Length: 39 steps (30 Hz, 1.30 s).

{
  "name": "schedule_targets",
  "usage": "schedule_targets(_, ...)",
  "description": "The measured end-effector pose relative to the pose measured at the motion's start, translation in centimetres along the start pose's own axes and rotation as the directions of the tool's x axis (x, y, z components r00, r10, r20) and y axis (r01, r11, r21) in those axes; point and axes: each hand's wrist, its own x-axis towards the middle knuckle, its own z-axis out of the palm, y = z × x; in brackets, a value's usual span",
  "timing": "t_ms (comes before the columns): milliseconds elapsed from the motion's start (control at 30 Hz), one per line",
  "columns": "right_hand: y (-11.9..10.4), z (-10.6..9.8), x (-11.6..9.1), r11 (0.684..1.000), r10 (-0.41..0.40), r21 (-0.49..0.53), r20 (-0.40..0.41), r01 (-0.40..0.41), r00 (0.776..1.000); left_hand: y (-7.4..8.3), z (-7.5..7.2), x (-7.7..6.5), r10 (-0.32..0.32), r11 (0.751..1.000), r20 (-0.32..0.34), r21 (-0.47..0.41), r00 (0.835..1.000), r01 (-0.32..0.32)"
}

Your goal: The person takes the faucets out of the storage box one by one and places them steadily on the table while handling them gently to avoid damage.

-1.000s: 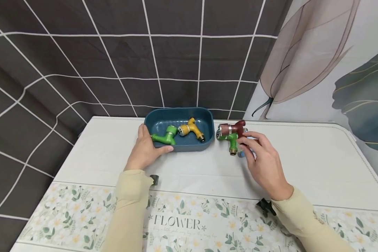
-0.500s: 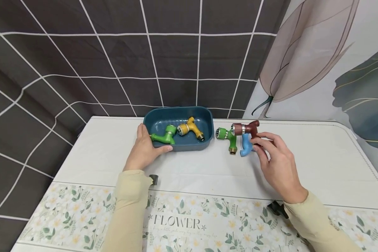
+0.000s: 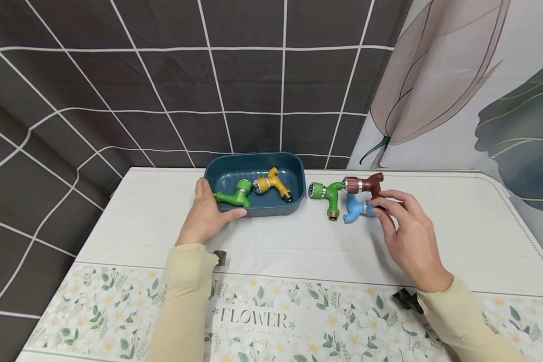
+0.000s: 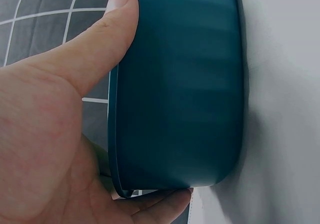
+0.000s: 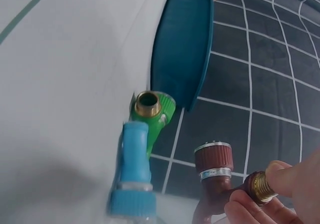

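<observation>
In the head view, my right hand (image 3: 409, 234) pinches a dark red tap (image 3: 364, 184) above the table. The right wrist view shows thumb and fingers at its brass threaded end (image 5: 262, 186). Under it lies a blue tap (image 3: 354, 207), partly covered by the red one and my fingers. Beside that is a green tap (image 3: 331, 196) with a brass thread. My left hand (image 3: 205, 213) holds the front left corner of a dark teal plastic tub (image 3: 273, 209), thumb along the rim (image 4: 114, 134) and fingers at its end. Inside lie a green tap (image 3: 235, 197) and a yellow tap (image 3: 273, 184).
A white table cover (image 3: 271, 241) with a floral band (image 3: 117, 311) spreads under everything. Behind the tub hangs a dark curtain with white grid lines (image 3: 249, 90); a leaf-patterned curtain (image 3: 443, 100) hangs at the right. Black straps show near both sleeves.
My right hand has moved right with the red tap, from over the loose green tap to over the blue one, baring more of both. My left hand stays on the tub.
</observation>
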Motion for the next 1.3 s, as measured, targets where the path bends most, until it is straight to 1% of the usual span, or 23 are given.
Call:
schedule_targets(333,1.1,-0.7,-0.5,0.999,0.017,-0.029,-0.015,-0.017,1.0,0.0,0.0,0.0,-0.003,1.0,0.002,-0.001,1.0,0.003)
schedule_targets(667,2.5,-0.8,-1.1,0.999,0.032,-0.039,-0.015,-0.033,0.999,0.0,0.0,0.1,-0.001,1.0,0.001,0.001,1.0,0.001)
schedule_targets(900,3.5,-1.0,-1.6,0.996,0.064,-0.066,0.007,-0.063,0.998,0.1,-0.1,0.0,-0.011,1.0,0.011,0.0,1.0,0.011)
schedule_targets(1100,3.9,-1.1,-1.6,0.994,0.076,-0.083,0.019,-0.075,0.997,0.1,-0.1,0.0,-0.014,1.0,0.004,-0.001,1.0,0.014)
schedule_targets(1300,4.3,-0.8,-1.8,0.991,0.104,-0.091,0.028,-0.101,0.994,0.1,0.0,0.0,-0.022,1.0,-0.001,-0.006,1.0,0.022)
